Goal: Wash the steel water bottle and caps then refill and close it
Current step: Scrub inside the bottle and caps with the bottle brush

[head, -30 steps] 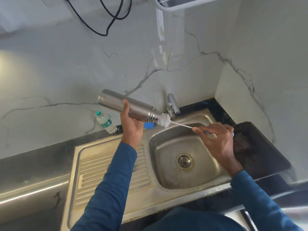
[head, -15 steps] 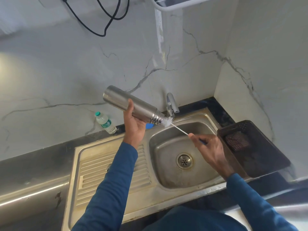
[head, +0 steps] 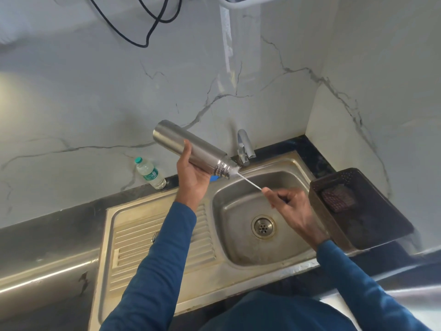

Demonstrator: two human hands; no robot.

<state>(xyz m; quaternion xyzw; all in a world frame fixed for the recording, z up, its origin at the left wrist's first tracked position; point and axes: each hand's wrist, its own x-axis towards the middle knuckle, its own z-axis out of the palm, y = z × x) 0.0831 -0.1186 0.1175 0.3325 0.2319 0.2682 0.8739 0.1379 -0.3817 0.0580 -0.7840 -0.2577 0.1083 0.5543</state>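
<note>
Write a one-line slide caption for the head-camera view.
Left hand holds the steel bottle tilted over the sink while the right hand works a bottle brush in its mouth.

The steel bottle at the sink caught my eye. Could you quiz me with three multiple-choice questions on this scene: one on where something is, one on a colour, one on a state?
1. Where does the small plastic bottle stand?
A. In the sink basin
B. On the counter by the wall, left of the sink
C. In the dark basket

2. What colour is the plastic bottle's cap?
A. Red
B. Green
C. Black

3. How is the steel bottle held?
A. Upright on the counter
B. Tilted, mouth down toward the sink basin, brush in it
C. Capped, lying flat

Answers: 1 B, it stands against the marble wall. 2 B, the cap shows green. 3 B, the left hand grips it slanted while the right hand holds the brush wire at its mouth.
</note>
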